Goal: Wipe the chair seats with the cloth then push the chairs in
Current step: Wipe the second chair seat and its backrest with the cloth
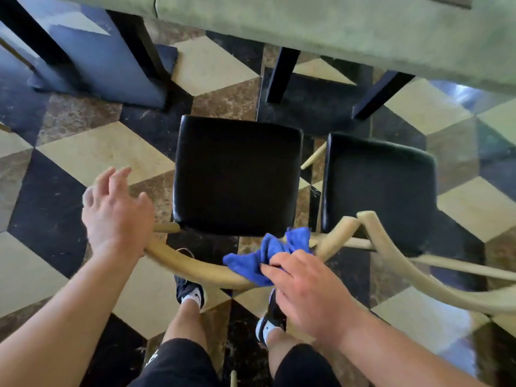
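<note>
Checkered floor tiles (106, 152) lie under two chairs; right hand (310, 289) clamps the cloth (268, 255) on the backrest (195, 268) at six o'clock, left hand (117, 210) spread, likely about to wipe the seat (237, 174).

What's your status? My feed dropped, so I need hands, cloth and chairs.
Left hand open, over the backrest. Right hand pinning blue cloth on it. Both chairs out from table: near seat, right seat. Nothing blocking.

- Cloth (268, 254): blue, bunched, draped over the near chair's curved back rail.
- Two chairs: black square seats (237, 174), (379, 188), second at 3 o'clock; tan wood.
</note>
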Demonstrator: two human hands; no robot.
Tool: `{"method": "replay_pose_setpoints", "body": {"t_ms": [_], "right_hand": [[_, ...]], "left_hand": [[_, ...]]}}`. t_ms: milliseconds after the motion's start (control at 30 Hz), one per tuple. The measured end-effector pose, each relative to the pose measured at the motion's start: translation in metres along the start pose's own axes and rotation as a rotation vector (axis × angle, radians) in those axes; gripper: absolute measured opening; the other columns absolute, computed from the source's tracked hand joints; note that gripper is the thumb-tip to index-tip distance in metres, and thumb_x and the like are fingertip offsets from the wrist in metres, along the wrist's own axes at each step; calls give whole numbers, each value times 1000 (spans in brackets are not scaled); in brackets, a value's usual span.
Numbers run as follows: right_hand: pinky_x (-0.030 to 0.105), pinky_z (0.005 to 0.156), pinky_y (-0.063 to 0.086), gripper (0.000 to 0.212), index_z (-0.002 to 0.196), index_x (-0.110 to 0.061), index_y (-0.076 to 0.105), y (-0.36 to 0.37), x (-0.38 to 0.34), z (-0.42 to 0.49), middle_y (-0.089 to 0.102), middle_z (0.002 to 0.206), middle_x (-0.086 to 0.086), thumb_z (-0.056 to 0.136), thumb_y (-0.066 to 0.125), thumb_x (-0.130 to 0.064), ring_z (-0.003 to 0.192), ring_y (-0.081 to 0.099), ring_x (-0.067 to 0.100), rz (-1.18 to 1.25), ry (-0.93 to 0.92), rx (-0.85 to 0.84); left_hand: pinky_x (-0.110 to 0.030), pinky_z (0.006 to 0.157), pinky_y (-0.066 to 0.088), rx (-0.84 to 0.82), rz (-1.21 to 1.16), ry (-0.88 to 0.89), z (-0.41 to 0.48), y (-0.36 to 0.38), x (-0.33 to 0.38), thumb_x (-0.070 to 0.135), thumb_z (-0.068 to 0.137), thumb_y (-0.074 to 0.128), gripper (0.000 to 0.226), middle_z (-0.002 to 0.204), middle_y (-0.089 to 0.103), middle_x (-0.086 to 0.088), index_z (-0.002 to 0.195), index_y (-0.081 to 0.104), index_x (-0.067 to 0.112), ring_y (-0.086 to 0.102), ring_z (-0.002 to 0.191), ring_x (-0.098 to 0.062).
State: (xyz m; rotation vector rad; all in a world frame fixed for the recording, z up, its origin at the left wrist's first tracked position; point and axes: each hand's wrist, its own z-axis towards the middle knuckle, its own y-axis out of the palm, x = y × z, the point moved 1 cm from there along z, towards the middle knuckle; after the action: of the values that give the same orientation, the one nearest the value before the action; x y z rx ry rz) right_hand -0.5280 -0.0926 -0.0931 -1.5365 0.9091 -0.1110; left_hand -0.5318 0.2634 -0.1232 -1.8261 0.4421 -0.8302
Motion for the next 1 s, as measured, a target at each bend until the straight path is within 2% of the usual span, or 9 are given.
{"method": "replay_pose_setpoints", "body": {"t_ms": [67, 133, 200, 267, 400, 567, 667, 800, 1000], "right_hand": [[45, 91, 54, 45, 137, -17, 67, -14, 32, -20, 63, 126, 1, 92, 59, -18, 99, 58, 26, -21, 100, 48], [50, 89, 56, 44, 133, -14, 70, -26, 57, -32, 65, 127, 4, 89, 67, -11, 98, 61, 30, -46, 198, 102], [52, 86, 57, 46, 131, -13, 72, -34, 74, -36, 66, 126, 6, 86, 74, -7, 95, 62, 33, -66, 262, 125], [49, 88, 56, 43, 128, -13, 73, -41, 86, -34, 67, 124, 5, 85, 74, -8, 94, 62, 32, -92, 282, 137], [41, 86, 45, 24, 102, -16, 76, -49, 93, -13, 65, 107, -1, 88, 56, -17, 92, 48, 26, -153, 308, 21], [41, 73, 24, 34, 62, -21, 47, -61, 99, 47, 47, 70, -3, 94, 46, -34, 85, 40, 23, -262, 294, -433], [42, 73, 47, 29, 70, -21, 55, -47, 108, 94, 59, 77, 1, 95, 54, -35, 82, 58, 23, -183, 363, -808], [45, 93, 56, 20, 84, -17, 62, 2, 121, 124, 64, 90, 3, 101, 57, -25, 82, 62, 26, -237, 239, -1150], [21, 38, 44, 13, 105, -9, 65, 66, 139, 154, 60, 80, 4, 97, 62, -19, 36, 57, 16, -285, 204, -1278]], "left_hand": [[-64, 127, 6, -204, 349, 174, -21, 12, 24, 50, 101, 51, 52, 162, 46, -2, 149, 54, 31, 23, 156, -31], [-62, 121, 30, -421, 511, 248, -56, 26, 53, 69, 98, 36, 55, 140, 66, 7, 135, 65, 40, 50, 140, -23], [-40, 79, 58, -595, 390, 243, -96, 40, 88, 84, 91, 23, 67, 102, 71, 18, 124, 67, 46, 66, 96, -9], [-32, 56, 45, -716, 342, 334, -133, 59, 121, 94, 83, 8, 83, 82, 62, 17, 118, 64, 45, 62, 78, -8], [-40, 71, 52, -828, 336, 466, -157, 89, 171, 100, 76, 18, 86, 88, 60, 12, 116, 53, 33, 62, 84, -19], [-37, 85, 54, -1250, 168, 239, -129, 99, 197, 66, 87, 66, 47, 97, 72, 8, 118, 64, 31, 71, 95, -21], [-40, 93, 55, -1383, 122, 224, -118, 101, 192, 66, 84, 71, 42, 94, 76, 7, 108, 63, 34, 74, 86, -15], [-34, 78, 55, -1394, 131, 223, -113, 106, 180, 60, 75, 75, 40, 91, 73, 7, 104, 64, 35, 70, 81, -13], [-30, 61, 44, -1422, 92, 255, -122, 120, 163, 58, 66, 68, 35, 87, 67, 13, 90, 62, 33, 63, 78, -9]]}}
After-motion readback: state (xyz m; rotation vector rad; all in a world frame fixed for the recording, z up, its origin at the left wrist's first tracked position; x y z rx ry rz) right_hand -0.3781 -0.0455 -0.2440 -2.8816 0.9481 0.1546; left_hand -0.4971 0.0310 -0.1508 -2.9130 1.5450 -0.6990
